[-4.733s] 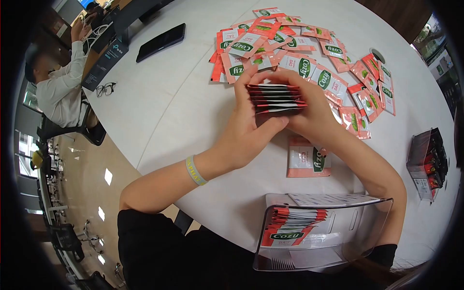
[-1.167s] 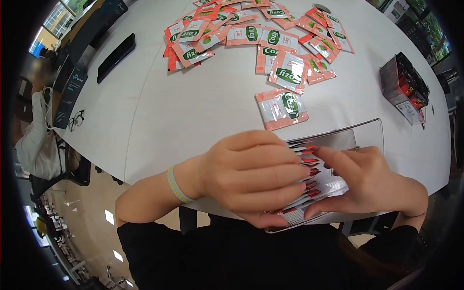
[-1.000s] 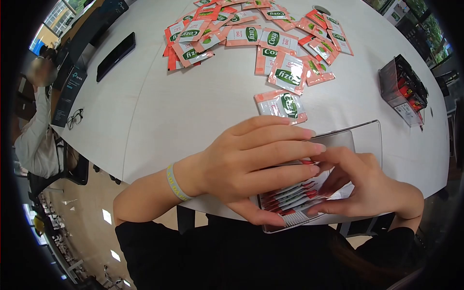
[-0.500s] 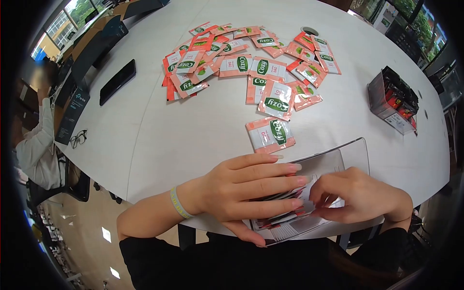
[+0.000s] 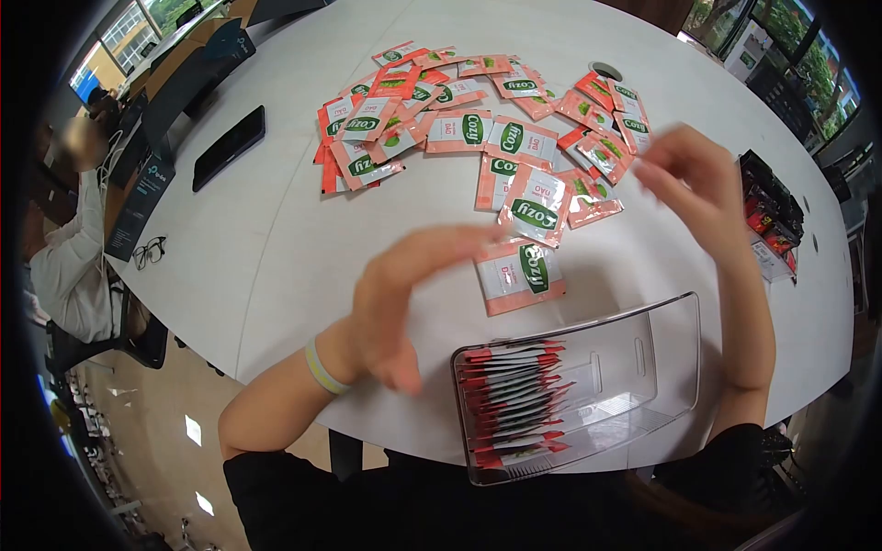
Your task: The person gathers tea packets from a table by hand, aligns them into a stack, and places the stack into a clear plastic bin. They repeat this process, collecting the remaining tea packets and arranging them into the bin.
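A clear plastic bin (image 5: 669, 367) sits on the table in front of me, with a row of upright red-and-white sachets (image 5: 514, 395) packed in its left part. My left hand (image 5: 395, 289) is raised to the upper left of the bin, blurred, its thumb apart from the stretched fingers and nothing in it. Above the table's right side, my right hand (image 5: 694, 188) is also blurred, with loosely curved fingers and no object visible in it. It is nearest to the loose Cozy sachets (image 5: 535, 204), pink and white with green labels. One single sachet (image 5: 522, 275) lies just beyond the bin.
Another clear bin with dark red packets (image 5: 772, 216) stands at the right, partly behind my right forearm. On the left are a black phone (image 5: 230, 147), eyeglasses (image 5: 150, 254) and dark boxes (image 5: 140, 211). A person in a white sleeve (image 5: 78, 266) sits beyond the table's left edge.
Both hands have lifted away from the bin, uncovering the row of sachets. My left hand moved left and up; my right hand moved up and away toward the loose sachets.
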A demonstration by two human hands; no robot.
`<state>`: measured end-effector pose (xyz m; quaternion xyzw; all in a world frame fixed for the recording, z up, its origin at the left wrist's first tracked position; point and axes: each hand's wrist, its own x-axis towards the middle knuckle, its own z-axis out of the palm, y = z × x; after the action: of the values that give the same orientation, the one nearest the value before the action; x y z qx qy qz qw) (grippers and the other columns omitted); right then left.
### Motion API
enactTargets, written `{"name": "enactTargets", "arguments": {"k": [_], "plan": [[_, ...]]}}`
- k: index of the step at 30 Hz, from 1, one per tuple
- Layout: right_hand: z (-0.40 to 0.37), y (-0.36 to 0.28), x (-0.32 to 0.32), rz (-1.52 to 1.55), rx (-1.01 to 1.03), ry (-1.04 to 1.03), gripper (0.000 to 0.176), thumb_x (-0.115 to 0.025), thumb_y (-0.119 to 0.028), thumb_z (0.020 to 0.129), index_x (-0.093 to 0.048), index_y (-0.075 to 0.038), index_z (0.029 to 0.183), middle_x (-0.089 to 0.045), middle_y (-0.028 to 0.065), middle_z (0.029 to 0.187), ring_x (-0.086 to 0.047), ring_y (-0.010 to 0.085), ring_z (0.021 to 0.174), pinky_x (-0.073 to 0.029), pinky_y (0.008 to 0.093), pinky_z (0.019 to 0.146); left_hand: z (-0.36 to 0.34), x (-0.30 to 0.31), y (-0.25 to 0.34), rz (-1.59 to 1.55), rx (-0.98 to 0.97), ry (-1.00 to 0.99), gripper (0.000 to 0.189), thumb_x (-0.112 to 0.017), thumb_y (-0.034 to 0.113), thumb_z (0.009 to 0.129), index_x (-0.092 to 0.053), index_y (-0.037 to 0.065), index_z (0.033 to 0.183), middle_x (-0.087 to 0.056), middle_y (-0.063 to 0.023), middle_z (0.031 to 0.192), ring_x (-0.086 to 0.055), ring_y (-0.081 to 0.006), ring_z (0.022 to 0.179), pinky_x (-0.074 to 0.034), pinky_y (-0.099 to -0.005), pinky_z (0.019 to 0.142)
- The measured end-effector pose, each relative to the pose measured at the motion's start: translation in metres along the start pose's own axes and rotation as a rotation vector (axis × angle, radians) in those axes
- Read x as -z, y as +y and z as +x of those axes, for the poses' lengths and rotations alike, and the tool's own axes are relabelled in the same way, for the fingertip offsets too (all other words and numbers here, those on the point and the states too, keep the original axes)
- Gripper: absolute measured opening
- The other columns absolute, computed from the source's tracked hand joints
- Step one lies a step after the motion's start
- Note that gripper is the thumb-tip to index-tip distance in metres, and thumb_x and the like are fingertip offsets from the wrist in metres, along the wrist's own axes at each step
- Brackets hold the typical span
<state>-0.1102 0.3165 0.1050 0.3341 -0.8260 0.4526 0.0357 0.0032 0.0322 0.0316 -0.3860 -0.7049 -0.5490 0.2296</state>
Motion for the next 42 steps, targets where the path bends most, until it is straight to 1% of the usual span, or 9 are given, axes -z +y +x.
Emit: {"name": "enactTargets", "arguments": {"k": [4,7,12,18,21,25,28,32,42], "plan": [[0.035,0.07,-0.029,-0.492,0.151,-0.025,0.022,-0.073,-0.023,0.076,-0.07,-0.004,0.087,-0.064,0.006,0.084,-0.062,0.0205,0.078,-0.05,0.0328,0.065,0.006,0.002,-0.005,0.016,0.451,0.191,0.089,-0.012,0.076,0.086,-0.035,0.005,0.135,-0.049,-0.0191,0.132,-0.055,-0.0288,0.113,-0.046,-0.0383,0.088],[0.045,0.075,-0.046,-0.804,0.302,0.005,0.021,-0.07,-0.024,0.075,-0.071,-0.004,0.081,-0.06,0.0057,0.083,-0.059,0.0236,0.085,-0.047,0.0355,0.075,0.015,0.007,-0.014,-0.399,0.81,0.379,0.085,-0.015,0.072,0.089,-0.035,0.005,0.136,-0.049,-0.0182,0.133,-0.055,-0.0275,0.113,-0.047,-0.037,0.088],[0.055,0.076,-0.057,-1.043,0.528,-0.09,0.014,-0.071,-0.014,0.062,-0.069,-0.004,0.071,-0.058,0.0035,0.087,-0.056,0.0207,0.077,-0.044,0.0358,0.072,0.014,0.012,-0.019,-0.709,0.961,0.343,0.084,-0.02,0.07,0.09,-0.035,0.002,0.136,-0.045,-0.0203,0.135,-0.054,-0.0283,0.114,-0.048,-0.0368,0.089],[0.038,0.012,-0.074,-0.694,0.726,0.141,0.014,-0.068,-0.014,0.057,-0.063,-0.005,0.067,-0.055,0.0022,0.081,-0.055,0.0178,0.073,-0.042,0.0337,0.067,0.018,0.007,-0.013,-0.948,1.105,0.27,0.081,-0.029,0.067,0.092,-0.031,0.002,0.14,-0.043,-0.0201,0.137,-0.05,-0.0302,0.121,-0.043,-0.0403,0.099],[0.035,0.005,-0.096,-0.289,0.949,0.059,0.023,-0.07,-0.015,0.055,-0.063,-0.007,0.075,-0.053,0.0011,0.08,-0.055,0.0186,0.069,-0.044,0.032,0.062,0.014,0.004,-0.015,-1.086,1.106,0.243,0.081,-0.031,0.066,0.091,-0.03,0.002,0.141,-0.043,-0.0182,0.138,-0.048,-0.0297,0.123,-0.038,-0.0425,0.104],[0.035,0.012,-0.12,-0.204,1.053,-0.08,0.028,-0.073,-0.017,0.055,-0.065,-0.009,0.08,-0.054,0.0008,0.081,-0.057,0.0194,0.069,-0.045,0.0297,0.061,0.014,0.002,-0.013,-1.075,1.125,0.311,0.054,-0.036,0.042,0.099,-0.034,0.003,0.137,-0.046,-0.0126,0.135,-0.048,-0.025,0.124,-0.038,-0.0389,0.106],[0.04,0.023,-0.117,-0.17,0.887,0.055,0.023,-0.076,-0.018,0.065,-0.068,-0.013,0.086,-0.059,0.0022,0.088,-0.059,0.021,0.076,-0.046,0.0322,0.063,0.013,0.001,-0.014,-1.031,1.155,0.328,0.044,-0.035,0.028,0.102,-0.035,0.002,0.137,-0.047,-0.0123,0.134,-0.047,-0.0253,0.125,-0.039,-0.0418,0.106],[0.08,0.089,-0.062,-0.616,0.527,0.288,0.023,-0.074,-0.023,0.071,-0.071,-0.01,0.091,-0.064,0.0059,0.097,-0.059,0.0248,0.089,-0.044,0.0381,0.077,0.014,0.005,-0.014,-1.054,1.146,0.376,0.047,-0.032,0.023,0.1,-0.028,0.0,0.141,-0.046,-0.018,0.135,-0.044,-0.0343,0.127,-0.037,-0.0538,0.105],[0.082,0.139,-0.037,-0.814,-0.071,0.162,0.04,-0.056,-0.04,0.089,-0.068,-0.001,0.092,-0.065,0.0118,0.107,-0.06,0.0293,0.097,-0.039,0.0472,0.09,0.017,0.009,-0.021,-1.023,1.122,0.386,0.053,-0.039,0.023,0.097,-0.026,0.0,0.143,-0.043,-0.0197,0.138,-0.044,-0.0384,0.127,-0.042,-0.0479,0.102]]}}
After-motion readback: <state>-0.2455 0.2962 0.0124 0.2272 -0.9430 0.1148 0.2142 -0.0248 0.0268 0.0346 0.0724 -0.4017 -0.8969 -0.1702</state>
